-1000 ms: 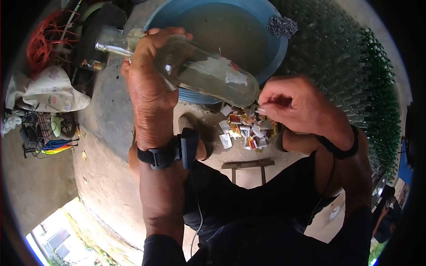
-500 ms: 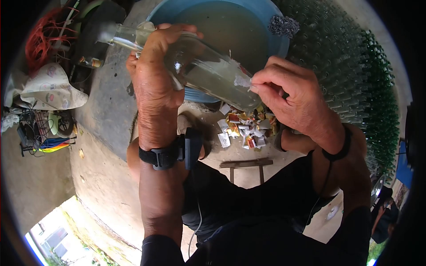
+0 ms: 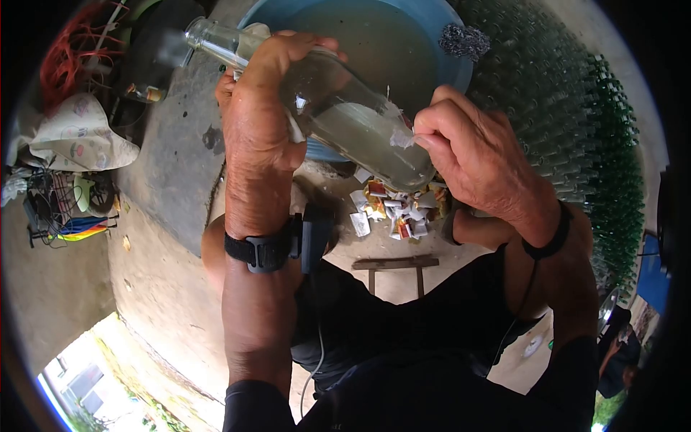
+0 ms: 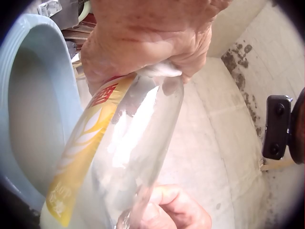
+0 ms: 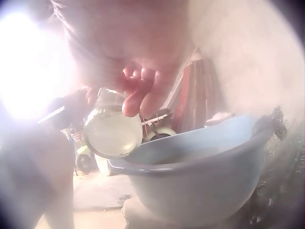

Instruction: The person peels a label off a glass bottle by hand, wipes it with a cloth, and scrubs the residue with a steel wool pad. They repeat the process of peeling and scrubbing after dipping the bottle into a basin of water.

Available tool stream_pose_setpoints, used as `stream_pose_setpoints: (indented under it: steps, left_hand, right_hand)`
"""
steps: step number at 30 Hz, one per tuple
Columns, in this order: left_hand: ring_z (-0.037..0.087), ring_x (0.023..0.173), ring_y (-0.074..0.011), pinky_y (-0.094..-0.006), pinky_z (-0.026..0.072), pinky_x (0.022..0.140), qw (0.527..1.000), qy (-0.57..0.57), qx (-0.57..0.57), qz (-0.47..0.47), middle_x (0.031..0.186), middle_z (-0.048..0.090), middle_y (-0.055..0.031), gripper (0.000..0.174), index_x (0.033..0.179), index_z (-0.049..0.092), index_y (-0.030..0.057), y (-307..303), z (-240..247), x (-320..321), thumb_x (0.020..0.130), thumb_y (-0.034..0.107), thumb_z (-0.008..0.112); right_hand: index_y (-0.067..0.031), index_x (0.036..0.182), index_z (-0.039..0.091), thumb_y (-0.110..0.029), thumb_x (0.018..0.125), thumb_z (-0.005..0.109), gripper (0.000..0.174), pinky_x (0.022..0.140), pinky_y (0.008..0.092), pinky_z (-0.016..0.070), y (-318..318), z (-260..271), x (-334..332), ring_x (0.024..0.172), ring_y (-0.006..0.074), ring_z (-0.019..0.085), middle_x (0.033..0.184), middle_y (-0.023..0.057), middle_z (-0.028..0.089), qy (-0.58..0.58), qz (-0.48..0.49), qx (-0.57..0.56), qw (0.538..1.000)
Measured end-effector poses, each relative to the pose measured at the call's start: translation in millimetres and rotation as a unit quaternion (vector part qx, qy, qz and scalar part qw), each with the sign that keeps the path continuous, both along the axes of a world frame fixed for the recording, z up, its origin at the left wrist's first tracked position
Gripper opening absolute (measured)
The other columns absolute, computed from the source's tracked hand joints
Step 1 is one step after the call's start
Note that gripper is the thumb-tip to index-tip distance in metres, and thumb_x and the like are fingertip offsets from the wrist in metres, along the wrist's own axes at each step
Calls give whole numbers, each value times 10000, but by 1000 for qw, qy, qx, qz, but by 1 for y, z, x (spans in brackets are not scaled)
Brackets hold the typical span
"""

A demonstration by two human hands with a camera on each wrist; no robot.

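A clear glass bottle [image 3: 349, 119] lies tilted across the head view, its neck at the upper left and its base at the lower right. My left hand [image 3: 263, 108] grips it around the shoulder, and something white [image 4: 162, 70] shows between palm and glass. A yellow label [image 4: 90, 148] with red and white print remains along one side in the left wrist view. Near the base, my right hand [image 3: 475, 155] pinches the edge of a torn, whitish label scrap [image 3: 403, 137] on the glass. The other fingers of that hand are curled.
A blue basin [image 3: 466, 72] of cloudy water stands beyond the bottle, with a scouring pad [image 3: 464, 41] on its rim. Torn label scraps [image 3: 403, 212] lie on the floor below. Clear bottles [image 3: 547, 115] and green bottles [image 3: 612, 129] crowd the right. A wooden stool [image 3: 396, 264] is between the legs.
My right hand has moved up from beside the bottle's base and taken hold of the label scrap. The bottle has shifted a little right and tilts more steeply, still in my left hand.
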State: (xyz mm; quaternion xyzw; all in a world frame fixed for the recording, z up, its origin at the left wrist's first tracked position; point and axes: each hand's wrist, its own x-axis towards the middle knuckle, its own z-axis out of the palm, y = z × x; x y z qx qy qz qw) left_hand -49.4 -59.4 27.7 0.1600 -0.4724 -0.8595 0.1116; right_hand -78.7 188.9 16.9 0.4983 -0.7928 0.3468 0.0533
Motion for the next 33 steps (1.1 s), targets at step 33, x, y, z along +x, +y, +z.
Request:
stream_pose_setpoints:
  steps: [33]
  left_hand:
    - [774, 811, -240, -391, 678, 764, 999, -39, 7, -28, 918, 793, -136, 146, 961, 779, -35, 5, -3, -1, 918, 93, 724]
  right_hand:
    - [-10, 998, 683, 126, 860, 735, 200, 586, 364, 511, 6, 5, -8, 699, 208, 639, 906, 79, 608, -25, 81, -1, 996]
